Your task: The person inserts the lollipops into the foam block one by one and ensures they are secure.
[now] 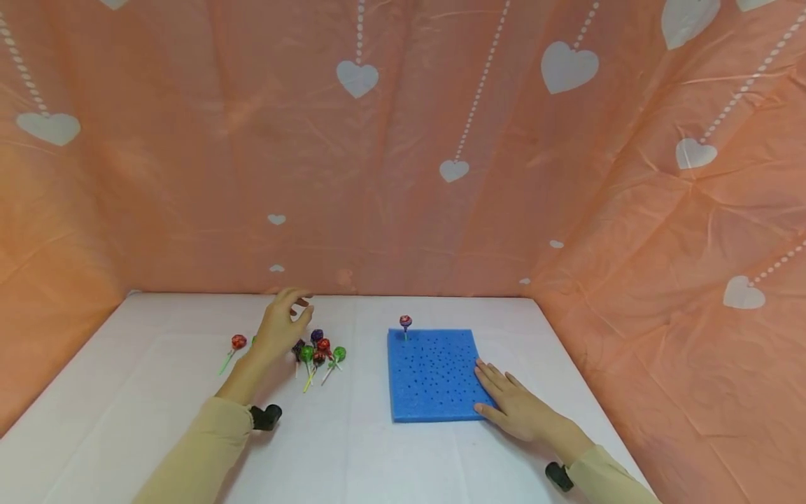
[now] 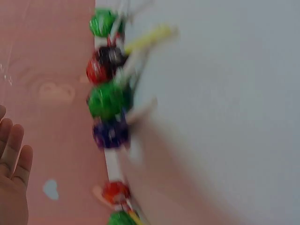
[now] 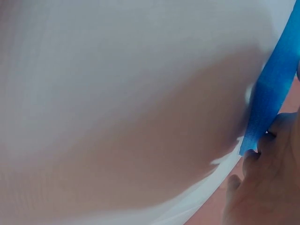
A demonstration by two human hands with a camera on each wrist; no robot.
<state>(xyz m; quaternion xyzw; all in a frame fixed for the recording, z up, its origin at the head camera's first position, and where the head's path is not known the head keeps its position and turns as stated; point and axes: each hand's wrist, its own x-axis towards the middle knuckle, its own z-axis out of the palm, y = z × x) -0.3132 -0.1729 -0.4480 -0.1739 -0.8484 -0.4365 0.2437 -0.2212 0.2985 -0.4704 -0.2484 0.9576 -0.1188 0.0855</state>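
My left hand point(image 1: 282, 325) hovers over the left part of the table with its fingers loosely bent, and nothing shows between them. Just right of it lies a cluster of wrapped lollipops, among them a green lollipop point(image 1: 340, 353) and a purple lollipop point(image 2: 111, 133). A red lollipop point(image 1: 238, 341) with a green stick lies to its left. My right hand point(image 1: 519, 408) rests with straight fingers on the right edge of a blue foam board point(image 1: 434, 374) dotted with small holes. One lollipop point(image 1: 406, 321) stands upright near the board's far left corner.
A white cloth point(image 1: 352, 455) covers the table. Orange sheeting point(image 1: 390, 231) with white hearts rises behind it and along both sides. Dark wrist cameras point(image 1: 266, 418) sit on both wrists.
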